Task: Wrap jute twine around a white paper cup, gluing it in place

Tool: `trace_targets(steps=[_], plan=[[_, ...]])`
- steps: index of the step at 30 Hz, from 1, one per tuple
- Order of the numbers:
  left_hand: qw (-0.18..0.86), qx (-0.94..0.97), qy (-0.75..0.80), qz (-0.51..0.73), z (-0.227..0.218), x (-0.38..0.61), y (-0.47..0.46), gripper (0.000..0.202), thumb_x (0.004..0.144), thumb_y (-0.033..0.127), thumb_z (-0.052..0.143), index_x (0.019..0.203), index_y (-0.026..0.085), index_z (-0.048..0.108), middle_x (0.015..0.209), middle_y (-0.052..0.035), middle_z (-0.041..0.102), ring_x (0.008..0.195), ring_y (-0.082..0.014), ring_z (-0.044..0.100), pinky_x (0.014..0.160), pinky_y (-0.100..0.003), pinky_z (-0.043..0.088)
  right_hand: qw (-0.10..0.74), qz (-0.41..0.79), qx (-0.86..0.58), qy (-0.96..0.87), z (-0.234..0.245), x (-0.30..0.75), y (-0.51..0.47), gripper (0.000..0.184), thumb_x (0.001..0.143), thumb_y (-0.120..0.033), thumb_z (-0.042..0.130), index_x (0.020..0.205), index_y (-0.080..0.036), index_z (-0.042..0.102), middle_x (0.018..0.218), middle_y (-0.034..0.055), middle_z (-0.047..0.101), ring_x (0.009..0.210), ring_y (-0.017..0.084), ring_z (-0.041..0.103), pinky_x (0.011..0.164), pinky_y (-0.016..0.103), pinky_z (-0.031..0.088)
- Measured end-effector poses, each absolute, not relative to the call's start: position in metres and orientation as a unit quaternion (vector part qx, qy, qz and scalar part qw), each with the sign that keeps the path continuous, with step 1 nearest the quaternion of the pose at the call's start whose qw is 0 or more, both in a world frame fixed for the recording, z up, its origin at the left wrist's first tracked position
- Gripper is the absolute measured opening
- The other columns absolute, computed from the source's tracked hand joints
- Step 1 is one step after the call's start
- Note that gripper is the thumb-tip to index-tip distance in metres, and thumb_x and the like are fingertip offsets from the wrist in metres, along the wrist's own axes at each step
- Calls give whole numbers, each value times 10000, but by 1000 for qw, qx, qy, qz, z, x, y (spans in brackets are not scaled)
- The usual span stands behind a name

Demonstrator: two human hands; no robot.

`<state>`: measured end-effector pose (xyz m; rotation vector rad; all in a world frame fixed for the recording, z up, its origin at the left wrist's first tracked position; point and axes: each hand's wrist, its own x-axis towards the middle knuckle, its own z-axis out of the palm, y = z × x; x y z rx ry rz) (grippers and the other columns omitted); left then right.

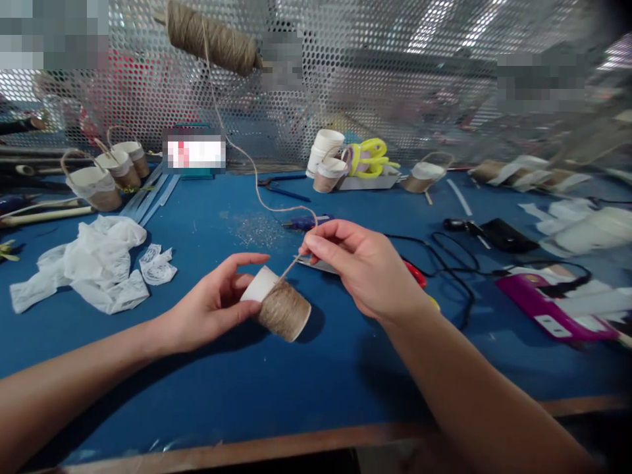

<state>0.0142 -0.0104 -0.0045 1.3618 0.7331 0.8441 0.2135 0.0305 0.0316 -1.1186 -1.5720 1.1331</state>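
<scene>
A small white paper cup, wrapped for most of its length in brown jute twine, lies on its side just above the blue table. My left hand is closed round its bare white end. My right hand pinches the twine strand taut just above the cup. The strand runs up to a big twine spool hanging at the top on the perforated metal screen.
Finished twine cups with handles stand at the far left. More cups, yellow scissors, white plastic wrap, a purple glue gun, black cables and a phone lie around. The table's wooden front edge is near.
</scene>
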Motion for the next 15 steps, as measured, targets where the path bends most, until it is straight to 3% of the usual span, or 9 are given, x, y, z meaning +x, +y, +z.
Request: trace_targets(steps=[15], plan=[[554,685,306,361,-8,10,-17,444,866,119,477,1255,262,320,961,-42,606,797,-123,541,661,-203,415,411,479,-460,-624,27,211,35,112,738,-249,597,701,-148,568,671,0,586,615,96,514,612,254,420]])
